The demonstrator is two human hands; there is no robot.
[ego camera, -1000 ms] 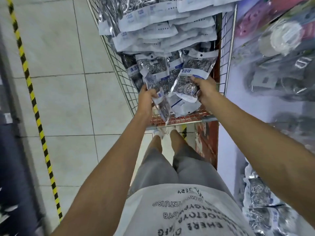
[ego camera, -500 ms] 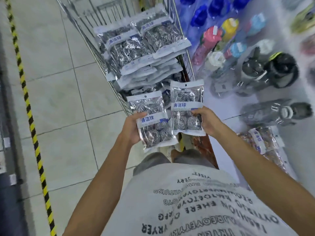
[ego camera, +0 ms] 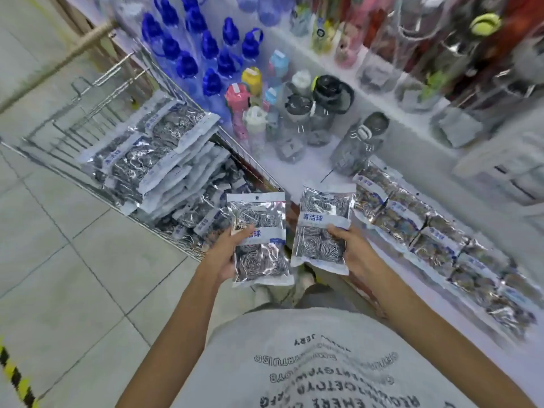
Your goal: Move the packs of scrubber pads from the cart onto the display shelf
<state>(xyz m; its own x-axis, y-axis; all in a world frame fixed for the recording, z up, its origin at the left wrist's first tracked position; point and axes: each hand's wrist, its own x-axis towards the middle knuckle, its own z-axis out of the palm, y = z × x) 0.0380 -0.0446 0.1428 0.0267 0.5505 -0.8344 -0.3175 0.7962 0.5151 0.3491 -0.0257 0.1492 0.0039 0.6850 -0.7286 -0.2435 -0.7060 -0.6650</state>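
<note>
My left hand (ego camera: 228,253) grips a clear pack of steel scrubber pads (ego camera: 260,231) by its left edge. My right hand (ego camera: 351,250) holds a second pack (ego camera: 319,222) by its right edge. Both packs are upright, side by side, in the air above the gap between the cart and the shelf. The wire cart (ego camera: 88,128) on the left holds a pile of several more packs (ego camera: 164,160). A row of scrubber packs (ego camera: 426,234) lies along the front of the white display shelf (ego camera: 312,169) on the right.
Blue-capped water bottles (ego camera: 200,54) and coloured drink bottles (ego camera: 250,92) stand at the back of the shelf, with dark jugs (ego camera: 323,104) beside them. The tiled floor (ego camera: 73,275) lies to the left, with a yellow-black tape line (ego camera: 14,378) at the lower left.
Both hands lifted one pack each out of the cart and carried them back and to the right. The view swung right, so the shelf now fills the right side.
</note>
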